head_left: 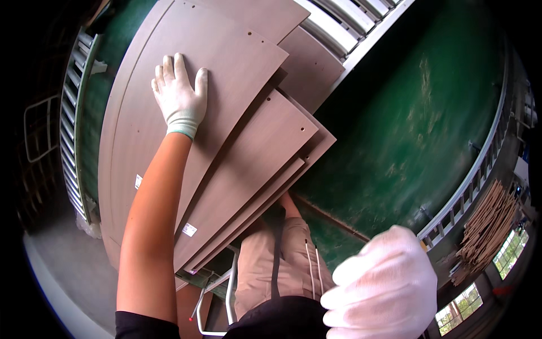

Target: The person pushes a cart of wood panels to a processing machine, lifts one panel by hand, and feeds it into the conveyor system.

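My left hand (pixel 182 100), in a white knit glove, lies flat with fingers apart on the top brown wood-grain panel (pixel 226 68). That panel is large, with small drilled holes near its far right end and a groove along its left side. Beneath it, more panels fan out to the right, among them a narrower board (pixel 248 155) with a white label (pixel 189 229) near its close end. My right hand (pixel 384 288), also gloved, is raised close to the camera, apart from the panels. Its fingers are curled into a fist, and the inside is hidden.
A roller conveyor (pixel 341 25) runs beyond the panels, and another roller track (pixel 70 124) stands at the left. Green floor (pixel 406 130) spreads to the right, bounded by a curved metal rail (pixel 480 164). Brown strips (pixel 485 229) are piled beyond it. A white tubular frame (pixel 230 291) stands near my legs.
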The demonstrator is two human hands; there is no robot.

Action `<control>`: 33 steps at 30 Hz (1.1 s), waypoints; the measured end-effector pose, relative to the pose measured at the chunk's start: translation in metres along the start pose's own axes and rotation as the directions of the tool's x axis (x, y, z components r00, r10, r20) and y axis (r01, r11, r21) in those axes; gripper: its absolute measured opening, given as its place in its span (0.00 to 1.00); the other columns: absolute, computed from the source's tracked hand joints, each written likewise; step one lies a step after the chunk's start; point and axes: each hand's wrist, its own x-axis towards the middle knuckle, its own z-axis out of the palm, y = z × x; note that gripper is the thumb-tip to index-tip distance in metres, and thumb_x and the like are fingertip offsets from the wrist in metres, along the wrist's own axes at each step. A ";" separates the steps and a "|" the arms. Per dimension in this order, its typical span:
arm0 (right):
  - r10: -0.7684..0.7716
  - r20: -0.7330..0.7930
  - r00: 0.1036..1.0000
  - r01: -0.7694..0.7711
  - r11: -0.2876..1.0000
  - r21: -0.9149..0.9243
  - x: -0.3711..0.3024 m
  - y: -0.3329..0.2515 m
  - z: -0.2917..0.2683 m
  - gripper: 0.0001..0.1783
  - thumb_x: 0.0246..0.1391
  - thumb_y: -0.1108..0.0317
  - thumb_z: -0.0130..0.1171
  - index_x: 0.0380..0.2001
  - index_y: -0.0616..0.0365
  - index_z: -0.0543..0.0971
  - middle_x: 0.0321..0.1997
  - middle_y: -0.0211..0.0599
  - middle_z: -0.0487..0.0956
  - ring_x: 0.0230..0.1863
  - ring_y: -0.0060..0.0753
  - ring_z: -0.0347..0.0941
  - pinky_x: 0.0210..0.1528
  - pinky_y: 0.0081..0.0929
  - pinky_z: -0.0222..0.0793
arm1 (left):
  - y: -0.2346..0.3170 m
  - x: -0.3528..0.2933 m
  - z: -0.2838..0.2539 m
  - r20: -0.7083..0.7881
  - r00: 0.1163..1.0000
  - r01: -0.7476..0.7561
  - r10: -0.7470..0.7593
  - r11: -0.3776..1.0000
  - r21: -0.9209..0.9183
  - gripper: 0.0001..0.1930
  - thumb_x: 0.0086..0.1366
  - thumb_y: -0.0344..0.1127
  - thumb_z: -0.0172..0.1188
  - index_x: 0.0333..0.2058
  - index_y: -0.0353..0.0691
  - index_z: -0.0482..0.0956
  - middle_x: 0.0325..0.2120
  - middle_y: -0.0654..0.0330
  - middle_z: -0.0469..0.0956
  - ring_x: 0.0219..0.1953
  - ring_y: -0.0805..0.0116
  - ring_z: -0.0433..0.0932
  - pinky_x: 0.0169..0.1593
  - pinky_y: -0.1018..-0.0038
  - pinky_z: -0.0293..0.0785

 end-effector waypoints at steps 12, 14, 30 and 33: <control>-0.050 -0.042 0.998 0.042 0.983 -0.181 0.069 -0.026 -0.057 0.12 0.47 0.58 0.69 0.21 0.53 0.81 0.25 0.34 0.83 0.26 0.38 0.79 0.29 0.34 0.69 | 0.055 0.064 0.003 0.023 0.999 0.022 -0.022 1.000 -0.005 0.37 0.73 0.56 0.55 0.71 0.38 0.65 0.72 0.44 0.62 0.75 0.42 0.58 0.75 0.44 0.50; 0.126 0.126 0.984 -0.096 0.971 -0.220 0.093 -0.049 -0.081 0.10 0.50 0.61 0.67 0.23 0.54 0.81 0.26 0.32 0.83 0.29 0.37 0.80 0.33 0.34 0.73 | 0.063 0.075 0.007 0.031 0.999 0.034 -0.035 0.999 0.007 0.38 0.72 0.58 0.56 0.71 0.38 0.65 0.72 0.44 0.62 0.74 0.40 0.58 0.75 0.44 0.51; 0.912 0.379 0.155 0.645 -0.384 0.661 0.294 -0.080 -0.054 0.14 0.42 0.59 0.61 0.31 0.56 0.77 0.25 0.30 0.75 0.31 0.27 0.76 0.41 0.21 0.74 | 0.147 0.172 -0.012 0.244 0.960 0.168 -0.137 0.979 -0.112 0.39 0.69 0.54 0.60 0.73 0.42 0.63 0.74 0.46 0.57 0.77 0.40 0.52 0.78 0.44 0.44; 0.902 0.306 0.305 0.045 -0.334 0.941 0.294 -0.072 -0.097 0.17 0.48 0.55 0.60 0.35 0.58 0.80 0.31 0.36 0.82 0.34 0.37 0.80 0.37 0.28 0.75 | 0.159 0.181 -0.010 0.212 0.968 0.165 -0.138 0.980 -0.113 0.39 0.69 0.54 0.60 0.73 0.42 0.62 0.75 0.46 0.57 0.77 0.41 0.51 0.78 0.44 0.43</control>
